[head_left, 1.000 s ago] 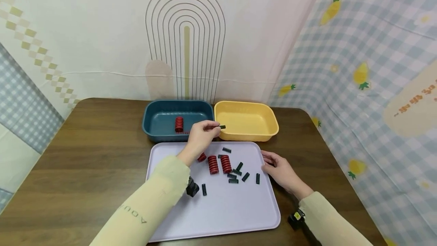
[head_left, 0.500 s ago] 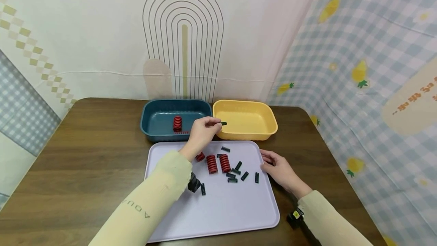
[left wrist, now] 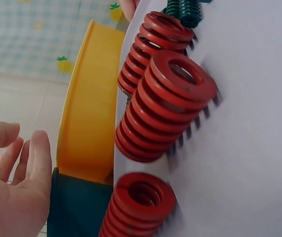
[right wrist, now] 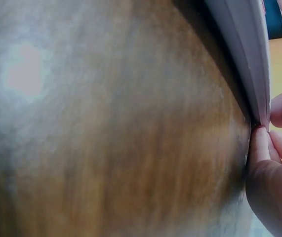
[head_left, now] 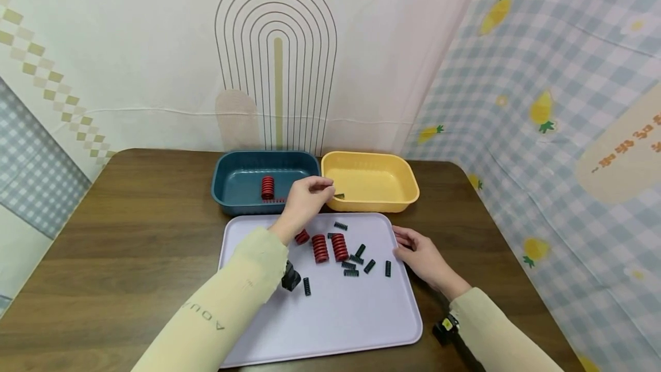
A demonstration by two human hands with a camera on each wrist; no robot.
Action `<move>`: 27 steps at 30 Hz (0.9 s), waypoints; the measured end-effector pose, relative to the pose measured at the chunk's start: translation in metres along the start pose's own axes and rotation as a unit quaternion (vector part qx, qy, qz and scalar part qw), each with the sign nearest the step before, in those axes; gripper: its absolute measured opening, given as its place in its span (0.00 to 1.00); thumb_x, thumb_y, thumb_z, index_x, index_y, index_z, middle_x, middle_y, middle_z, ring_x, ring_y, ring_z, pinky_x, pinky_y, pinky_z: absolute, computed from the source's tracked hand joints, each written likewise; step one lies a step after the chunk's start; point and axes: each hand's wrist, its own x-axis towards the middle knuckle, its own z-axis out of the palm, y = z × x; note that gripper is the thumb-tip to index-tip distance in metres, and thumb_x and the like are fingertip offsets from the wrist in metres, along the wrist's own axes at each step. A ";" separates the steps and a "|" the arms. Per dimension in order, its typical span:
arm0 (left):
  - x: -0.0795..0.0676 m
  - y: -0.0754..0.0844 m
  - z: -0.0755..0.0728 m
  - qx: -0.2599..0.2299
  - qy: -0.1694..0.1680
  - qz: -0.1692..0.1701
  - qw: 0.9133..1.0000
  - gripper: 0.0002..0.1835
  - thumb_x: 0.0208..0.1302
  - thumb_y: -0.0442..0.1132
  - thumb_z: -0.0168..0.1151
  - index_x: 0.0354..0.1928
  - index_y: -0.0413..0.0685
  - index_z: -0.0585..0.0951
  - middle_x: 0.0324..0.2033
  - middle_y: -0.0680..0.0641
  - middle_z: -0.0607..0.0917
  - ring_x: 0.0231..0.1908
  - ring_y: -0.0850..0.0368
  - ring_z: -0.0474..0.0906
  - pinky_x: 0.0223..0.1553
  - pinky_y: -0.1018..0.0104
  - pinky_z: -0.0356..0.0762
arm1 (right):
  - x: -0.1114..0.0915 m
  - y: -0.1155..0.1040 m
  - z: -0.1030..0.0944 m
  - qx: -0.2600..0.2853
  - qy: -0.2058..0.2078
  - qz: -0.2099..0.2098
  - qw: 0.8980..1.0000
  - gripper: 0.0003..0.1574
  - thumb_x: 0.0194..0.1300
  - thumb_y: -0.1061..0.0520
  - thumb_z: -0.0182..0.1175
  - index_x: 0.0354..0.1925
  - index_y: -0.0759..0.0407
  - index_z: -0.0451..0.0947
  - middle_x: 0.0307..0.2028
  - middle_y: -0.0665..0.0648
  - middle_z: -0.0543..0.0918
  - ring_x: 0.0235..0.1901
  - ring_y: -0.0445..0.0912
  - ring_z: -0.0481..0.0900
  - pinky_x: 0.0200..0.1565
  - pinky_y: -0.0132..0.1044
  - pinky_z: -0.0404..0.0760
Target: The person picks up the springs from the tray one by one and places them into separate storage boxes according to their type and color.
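Observation:
My left hand [head_left: 306, 200] hovers over the inner corners of the teal bin [head_left: 232, 206] and the yellow bin [head_left: 384, 206]. In the left wrist view its thumb and fingers stand apart with nothing between them. A small dark green spring [head_left: 339, 196] is just below these fingertips, at the yellow bin's front left; whether it lies on the bin cannot be told. My right hand [head_left: 424, 256] pinches the right rim of the lilac tray [head_left: 356, 326] between thumb and fingers. On the tray lie thick red springs [left wrist: 163, 106] and several small dark green springs [head_left: 351, 273].
A thick red spring [head_left: 267, 187] stands in the teal bin, with a thin red spring [head_left: 273, 200] near its front wall. Both bins stand behind the tray on the wooden table [head_left: 129, 257]. Patterned cloth [head_left: 377, 45] hangs behind and to the right.
The small dark green spring has left my left fingertips and dropped slightly toward the yellow bin. My right hand keeps its place on the tray's rim.

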 end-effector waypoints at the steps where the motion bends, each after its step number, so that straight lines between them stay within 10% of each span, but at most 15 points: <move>1: -0.001 0.000 -0.001 -0.003 -0.004 0.003 1.000 0.11 0.65 0.42 0.64 0.48 0.52 0.84 0.42 0.52 0.83 0.42 0.58 0.80 0.43 0.63 0.80 | 0.000 0.000 0.000 0.000 0.000 0.001 1.000 0.32 0.67 0.63 0.60 0.68 0.59 0.66 0.61 0.63 0.72 0.61 0.53 0.70 0.53 0.33 0.75; 17: -0.036 -0.005 -0.038 0.078 -0.111 0.048 0.990 0.19 0.58 0.52 0.70 0.51 0.57 0.83 0.46 0.52 0.82 0.43 0.59 0.79 0.41 0.62 0.79 | -0.007 -0.017 -0.001 -0.007 -0.010 0.022 1.000 0.33 0.67 0.65 0.58 0.68 0.63 0.64 0.62 0.65 0.72 0.61 0.56 0.69 0.54 0.38 0.76; 27: -0.065 -0.011 -0.058 0.129 -0.266 0.084 0.952 0.23 0.51 0.50 0.75 0.48 0.51 0.85 0.44 0.47 0.82 0.42 0.53 0.79 0.44 0.63 0.78 | -0.001 -0.003 0.000 -0.023 -0.004 0.008 1.000 0.33 0.68 0.62 0.59 0.69 0.58 0.65 0.61 0.62 0.73 0.61 0.53 0.70 0.54 0.38 0.76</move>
